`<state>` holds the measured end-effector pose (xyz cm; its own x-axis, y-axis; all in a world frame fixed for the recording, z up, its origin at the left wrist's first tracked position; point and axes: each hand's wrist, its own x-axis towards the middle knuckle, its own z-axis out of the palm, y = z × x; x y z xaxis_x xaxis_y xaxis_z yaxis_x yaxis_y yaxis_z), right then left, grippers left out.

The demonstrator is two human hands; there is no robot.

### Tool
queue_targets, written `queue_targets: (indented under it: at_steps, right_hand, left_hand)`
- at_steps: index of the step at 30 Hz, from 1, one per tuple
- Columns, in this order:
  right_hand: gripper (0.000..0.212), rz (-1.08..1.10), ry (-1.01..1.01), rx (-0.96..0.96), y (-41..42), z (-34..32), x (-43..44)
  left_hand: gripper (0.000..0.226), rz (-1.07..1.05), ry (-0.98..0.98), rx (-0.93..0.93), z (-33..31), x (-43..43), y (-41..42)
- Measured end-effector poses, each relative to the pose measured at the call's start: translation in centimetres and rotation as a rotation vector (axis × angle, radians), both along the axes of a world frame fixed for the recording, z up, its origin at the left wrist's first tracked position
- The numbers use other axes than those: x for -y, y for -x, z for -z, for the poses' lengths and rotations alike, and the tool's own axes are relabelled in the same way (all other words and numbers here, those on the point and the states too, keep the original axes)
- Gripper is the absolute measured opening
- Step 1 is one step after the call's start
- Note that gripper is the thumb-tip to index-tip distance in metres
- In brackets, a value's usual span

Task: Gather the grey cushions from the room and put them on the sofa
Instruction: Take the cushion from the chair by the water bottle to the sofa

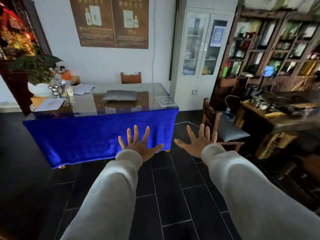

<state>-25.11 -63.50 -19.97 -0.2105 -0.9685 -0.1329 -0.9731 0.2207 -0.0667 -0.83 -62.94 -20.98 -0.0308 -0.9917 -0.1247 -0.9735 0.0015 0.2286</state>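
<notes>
The left hand (pixel 140 146) and right hand (pixel 199 142) are spreading wide open, holding nothing; grey cushions are lying on the table (pixel 119 95) and the chair (pixel 231 131).

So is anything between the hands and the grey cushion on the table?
Yes. The grey cushion lies mid-table, and the table's blue-draped front stands between it and both open, empty hands, left hand and right hand. Nothing rests on the cushion.

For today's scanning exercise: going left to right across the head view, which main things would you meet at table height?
Leafy green plant in a white pot → grey cushion on the glass-topped table → white glass-door cabinet → dark grey cushion on the wooden chair → dark wooden shelving unit.
</notes>
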Motion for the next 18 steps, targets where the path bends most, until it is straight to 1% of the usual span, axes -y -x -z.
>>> queue_targets:
  at_steps: [2,5,11,14,18]
  right_hand:
    - [0.124,0.050,-0.041,0.000,3.5,0.4,1.5]
    - [0.117,0.120,-0.072,0.017,9.0,1.3,3.9]
    - [0.110,0.253,-0.109,0.148,19.8,2.0,10.8]
    - [0.111,0.291,-0.136,0.172,24.7,2.3,14.1]
    - [0.113,0.336,-0.131,0.206,30.7,3.9,18.0]
  left_hand:
    - [0.107,0.062,-0.008,0.004,0.6,2.6,3.8]
    - [0.108,0.129,-0.036,0.036,1.9,6.3,9.6]
    - [0.108,0.243,-0.090,0.095,2.4,14.9,21.0]
    - [0.106,0.300,-0.077,0.097,1.6,19.4,26.8]
    - [0.106,0.380,-0.085,0.107,2.5,24.4,33.6]
